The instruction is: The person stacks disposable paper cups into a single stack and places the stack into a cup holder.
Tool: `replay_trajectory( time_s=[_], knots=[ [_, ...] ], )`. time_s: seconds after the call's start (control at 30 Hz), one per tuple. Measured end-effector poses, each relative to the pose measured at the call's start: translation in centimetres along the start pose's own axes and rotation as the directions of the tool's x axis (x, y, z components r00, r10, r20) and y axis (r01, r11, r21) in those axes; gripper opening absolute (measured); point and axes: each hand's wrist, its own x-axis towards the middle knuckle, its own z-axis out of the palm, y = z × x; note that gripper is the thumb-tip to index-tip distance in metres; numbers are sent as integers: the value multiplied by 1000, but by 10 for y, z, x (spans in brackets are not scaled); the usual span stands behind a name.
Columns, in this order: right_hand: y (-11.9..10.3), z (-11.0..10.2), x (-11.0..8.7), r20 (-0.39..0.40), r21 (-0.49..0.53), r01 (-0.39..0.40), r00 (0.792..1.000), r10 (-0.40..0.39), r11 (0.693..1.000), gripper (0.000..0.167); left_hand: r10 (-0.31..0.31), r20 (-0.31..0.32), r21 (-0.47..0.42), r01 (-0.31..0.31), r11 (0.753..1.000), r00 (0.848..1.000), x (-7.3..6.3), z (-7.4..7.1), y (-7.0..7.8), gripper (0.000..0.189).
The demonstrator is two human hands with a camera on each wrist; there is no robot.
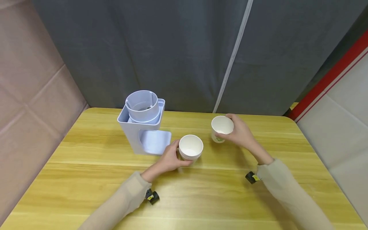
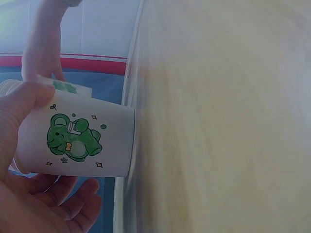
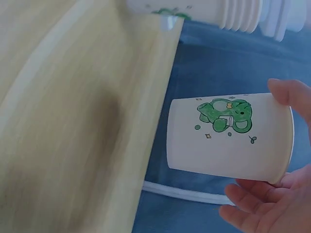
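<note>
My left hand (image 1: 172, 157) grips a stack of white paper cups (image 1: 191, 146) near its rims, thumb on the near side. In the left wrist view, the outer cup of the stack (image 2: 80, 138) has a green cartoon animal printed on it, and its base is right at the tabletop. To the right, my right hand (image 1: 240, 131) holds a single white paper cup (image 1: 222, 125) by its rim, between thumb and fingers. That cup (image 3: 218, 138) carries the same green print, upright and close over the wood in the right wrist view.
Left of the stack stands a pale blue plastic holder (image 1: 130, 137) with a round tube (image 1: 141, 107) in its top and a flat tray (image 1: 156, 140) at its base. The wooden table (image 1: 201, 198) ends at a dark grey curtain (image 1: 178, 57) behind.
</note>
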Motion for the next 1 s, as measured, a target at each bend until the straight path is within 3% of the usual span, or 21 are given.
replay_trajectory(
  time_s=[0.33,0.57,0.7,1.0],
  knots=[
    [-28,-15,-18,-36,89,49,998,-46,995,70,18,-8,11,-18,1000,1000,1,0,-1,73],
    [-51,-21,-24,-75,64,166,984,-161,984,70,16,-6,10,-16,1000,1000,0,0,-1,72],
    [-65,-21,-26,-67,76,220,974,-215,973,69,19,-6,9,-19,1000,1000,1,-1,-1,72],
    [-87,-6,-21,-4,126,265,964,-267,956,75,42,1,12,-42,999,999,1,0,-2,70]
  ],
)
